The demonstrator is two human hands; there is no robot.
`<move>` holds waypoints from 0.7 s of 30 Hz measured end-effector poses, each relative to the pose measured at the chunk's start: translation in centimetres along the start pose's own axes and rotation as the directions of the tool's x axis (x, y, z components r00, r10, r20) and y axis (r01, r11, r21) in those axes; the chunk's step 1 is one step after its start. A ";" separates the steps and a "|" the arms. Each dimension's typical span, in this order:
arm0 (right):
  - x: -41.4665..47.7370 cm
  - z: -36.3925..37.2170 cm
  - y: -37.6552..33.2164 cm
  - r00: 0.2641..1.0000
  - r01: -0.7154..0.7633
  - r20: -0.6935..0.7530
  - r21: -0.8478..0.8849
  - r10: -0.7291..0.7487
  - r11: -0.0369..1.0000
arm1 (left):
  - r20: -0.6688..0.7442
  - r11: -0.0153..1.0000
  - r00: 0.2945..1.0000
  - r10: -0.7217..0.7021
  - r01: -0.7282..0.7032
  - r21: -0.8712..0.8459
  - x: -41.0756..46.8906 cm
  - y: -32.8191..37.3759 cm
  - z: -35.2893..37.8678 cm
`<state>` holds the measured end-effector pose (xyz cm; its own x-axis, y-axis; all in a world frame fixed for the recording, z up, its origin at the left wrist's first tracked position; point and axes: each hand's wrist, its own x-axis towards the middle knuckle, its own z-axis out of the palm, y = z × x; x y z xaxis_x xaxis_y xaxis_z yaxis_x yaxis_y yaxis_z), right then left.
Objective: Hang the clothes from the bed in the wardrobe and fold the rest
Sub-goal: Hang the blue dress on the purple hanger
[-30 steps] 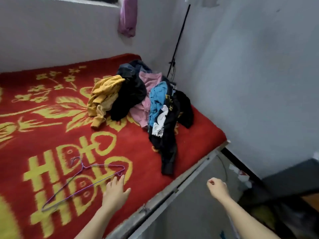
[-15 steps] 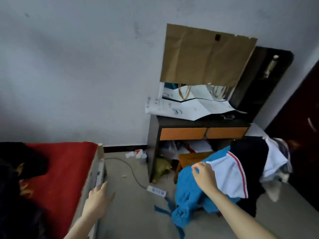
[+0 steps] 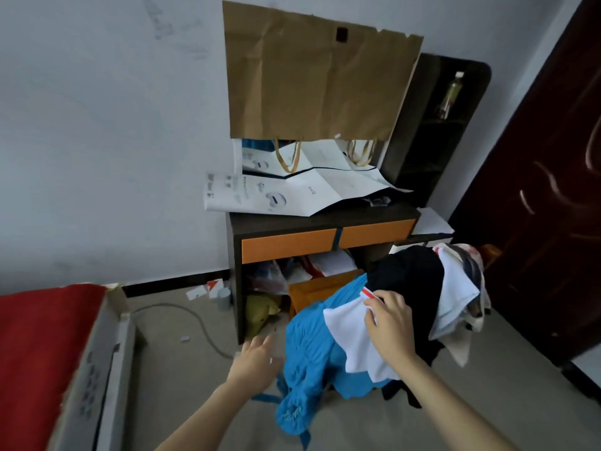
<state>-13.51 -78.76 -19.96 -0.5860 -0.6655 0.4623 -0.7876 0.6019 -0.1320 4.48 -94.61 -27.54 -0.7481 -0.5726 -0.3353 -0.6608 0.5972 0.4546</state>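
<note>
1. Clothes [image 3: 455, 288] sit in a heap on the near right, just in front of the desk [image 3: 318, 222]. A blue garment [image 3: 309, 353] trails to the floor, a white garment [image 3: 351, 336] lies on top of it, and a black garment [image 3: 409, 275] is behind.
2. Right hand [image 3: 392, 327] is on the white garment, fingers [image 3: 379, 299] curled onto it by the red stripe. Looks like a pinch to me.
3. Left hand [image 3: 255, 361] hovers just left of the blue one, its fingers apart, holding nothing.
4. Progress-wise, nothing in this heap looks hung or folded and there's no hanger in sight, so I'd say early days.
5. Bed [image 3: 42, 336] edge shows near left. Can't tell if the dark door [image 3: 536, 190] on the right is the wardrobe.
</note>
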 end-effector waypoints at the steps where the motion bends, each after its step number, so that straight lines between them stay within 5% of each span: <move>1: 0.5 0.0 -0.3 0.999 0.038 -0.016 -0.037 -0.039 0.999 | 0.005 1.000 1.000 0.008 -0.008 0.000 0.4 0.3 0.0; 8: 4.9 3.1 -2.3 0.971 0.222 0.155 -0.296 -0.183 0.929 | 0.139 0.998 0.989 0.045 -0.051 0.042 6.3 0.6 0.5; 14: 9.7 9.2 -4.9 0.851 0.313 0.524 -0.521 0.008 0.794 | 0.245 0.998 0.968 0.048 -0.053 0.013 11.9 -2.0 -0.6; 18: 11.8 13.8 -3.7 0.501 0.416 0.798 -0.563 0.337 0.715 | 0.244 1.000 0.970 0.024 -0.026 0.006 15.7 -5.7 -2.6; 21: 12.0 15.0 -2.1 0.441 0.387 0.776 -0.618 0.451 0.684 | 0.253 0.997 0.967 0.040 -0.054 0.047 17.6 -7.2 -3.6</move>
<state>-21.77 -94.64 -27.24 -0.7613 -0.3650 -0.5359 -0.6484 0.4268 0.6304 -3.69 -110.96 -33.74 -0.7648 -0.3874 -0.5148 -0.6219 0.6528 0.4326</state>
